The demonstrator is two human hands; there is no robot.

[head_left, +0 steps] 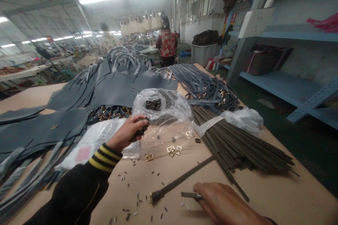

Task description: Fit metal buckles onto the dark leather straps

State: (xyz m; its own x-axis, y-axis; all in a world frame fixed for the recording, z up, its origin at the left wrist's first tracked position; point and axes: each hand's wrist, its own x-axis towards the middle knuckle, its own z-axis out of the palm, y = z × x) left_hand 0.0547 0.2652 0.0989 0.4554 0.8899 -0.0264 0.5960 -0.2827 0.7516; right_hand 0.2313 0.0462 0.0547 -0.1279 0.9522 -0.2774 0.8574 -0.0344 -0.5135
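My left hand [129, 130] is closed around a handful of small dark loops [142, 126], in front of a clear plastic bag [174, 107] whose mouth shows similar loops [153, 104]. Low on the right, my right hand [216, 197] pinches a dark flat strip [188, 194]; its other end is hidden by the hand. Beside it lies a dark olive strap [182, 175] with a buckle [155, 197] at its near end. Several loose gold rectangular buckles [149, 157] and a dark loop [198, 140] lie farther up the table.
A bundle of olive straps [237, 144] spreads across the table's right side. Blue-grey panels [124, 88] and straps with gold hardware [219, 91] are piled behind. Tiny dark and white pieces [137, 197] are scattered in front. A blue shelf [280, 88] stands right; a person [167, 44] is farther back.
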